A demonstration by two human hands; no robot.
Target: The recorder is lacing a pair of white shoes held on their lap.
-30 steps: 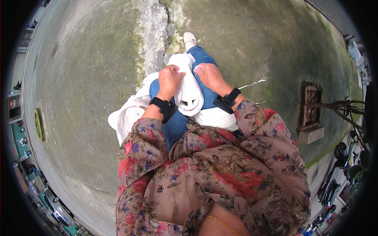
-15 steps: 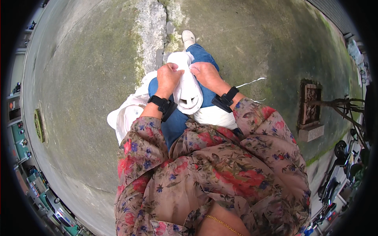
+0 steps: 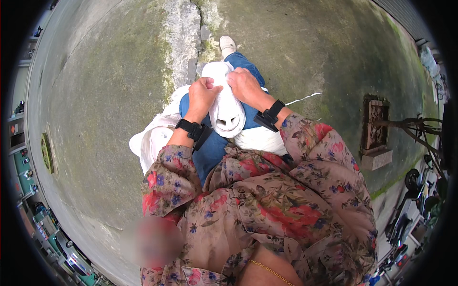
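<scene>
Lengthwise on my lap lies a white, shoe-sole-shaped piece (image 3: pixel 227 108), with dark slots in its rounded near end. My left hand (image 3: pixel 202 97) pinches its left edge, thumb and fingers pressed together. Across from it, my right hand (image 3: pixel 245 86) has its curled fingers closed at the right edge. Whether a needle or thread is between those fingers is too small to see. White cloth (image 3: pixel 153 138) bunches by my left thigh. Under my right wrist lies a white bundle (image 3: pixel 260 139), and a thin white strand (image 3: pixel 305 99) sticks out to the right.
Mossy concrete ground (image 3: pixel 109 105) surrounds me, with a pale cracked strip (image 3: pixel 182 38) ahead. To the right stand a brick-edged planter (image 3: pixel 377 126) with a bare trunk and a parked motorbike (image 3: pixel 405 209). A small oval patch (image 3: pixel 47 152) lies at the far left.
My right hand has moved slightly up and left, closer over the sole-shaped piece's edge. My left hand and the piece have barely moved.
</scene>
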